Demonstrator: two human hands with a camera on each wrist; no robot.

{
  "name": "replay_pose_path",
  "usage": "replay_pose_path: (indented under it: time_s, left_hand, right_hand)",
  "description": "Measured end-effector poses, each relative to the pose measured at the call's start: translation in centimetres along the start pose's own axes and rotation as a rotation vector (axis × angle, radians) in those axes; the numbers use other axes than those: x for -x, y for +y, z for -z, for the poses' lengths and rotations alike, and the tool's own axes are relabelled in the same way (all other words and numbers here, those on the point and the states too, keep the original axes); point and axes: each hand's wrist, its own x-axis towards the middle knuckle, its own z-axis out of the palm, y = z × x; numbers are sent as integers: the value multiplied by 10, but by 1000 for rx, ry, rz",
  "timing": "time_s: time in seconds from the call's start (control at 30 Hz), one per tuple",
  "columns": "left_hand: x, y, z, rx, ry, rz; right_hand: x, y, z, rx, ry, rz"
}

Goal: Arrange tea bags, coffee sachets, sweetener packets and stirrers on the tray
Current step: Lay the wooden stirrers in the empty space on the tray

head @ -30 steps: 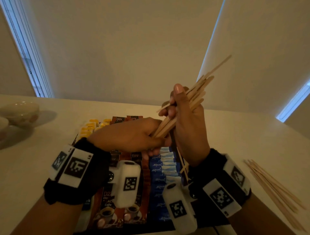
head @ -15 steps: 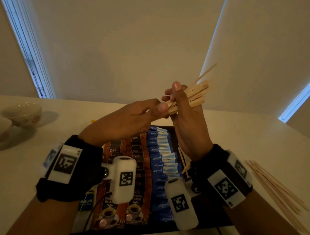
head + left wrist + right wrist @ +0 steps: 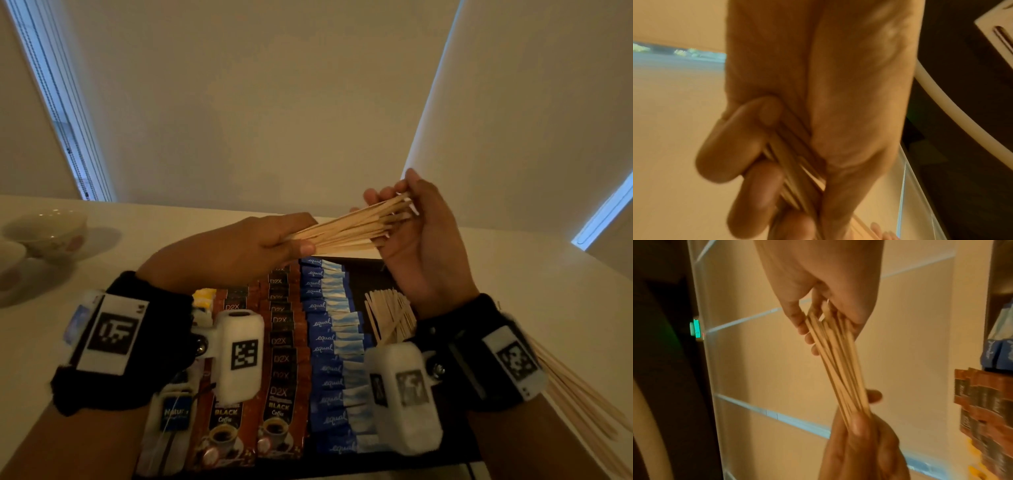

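Observation:
A bundle of wooden stirrers (image 3: 352, 226) lies almost level in the air above the black tray (image 3: 366, 274). My left hand (image 3: 301, 240) grips its left end, fingers curled round the sticks (image 3: 793, 162). My right hand (image 3: 394, 205) pinches the right end between thumb and fingers, and the sticks (image 3: 838, 361) fan slightly there. On the tray lie tea bags (image 3: 174, 411) at the left, brown coffee sachets (image 3: 281, 377), blue sweetener packets (image 3: 329, 342) and a small pile of stirrers (image 3: 387, 315) at the right.
More loose stirrers (image 3: 575, 404) lie on the white table right of the tray, partly behind my right wrist. Two bowls (image 3: 48, 233) stand at the far left. A wall rises just beyond the table.
The bundle has dropped from pointing steeply up and right to nearly level. My hands have drawn apart along it, the left one sliding to the left end.

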Motion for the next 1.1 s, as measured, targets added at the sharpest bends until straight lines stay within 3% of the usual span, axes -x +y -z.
replay_pose_path:
  time_s: [0.1, 0.33, 0.47, 0.57, 0.67, 0.9, 1.1]
  left_hand:
    - [1, -1, -1, -90, -19, 16]
    - [-7, -1, -8, -184, -29, 31]
    - [-6, -3, -7, -157, -41, 31]
    - [-8, -3, -10, -157, -42, 39]
    - [-12, 0, -14, -205, -17, 66]
    - [-10, -5, -9, -186, -10, 85]
    - [-9, -3, -12, -185, -48, 14]
  right_hand:
    - [-5, 0, 10, 5, 96, -16]
    - [-10, 30, 9, 101, 101, -114]
    - [-10, 17, 14, -42, 11, -238]
    - [-9, 8, 11, 69, -35, -306]
    - [-8, 16, 5, 155, -14, -282]
    - [-11, 14, 7, 14, -16, -252]
    - [-9, 0, 13, 228, -30, -354]
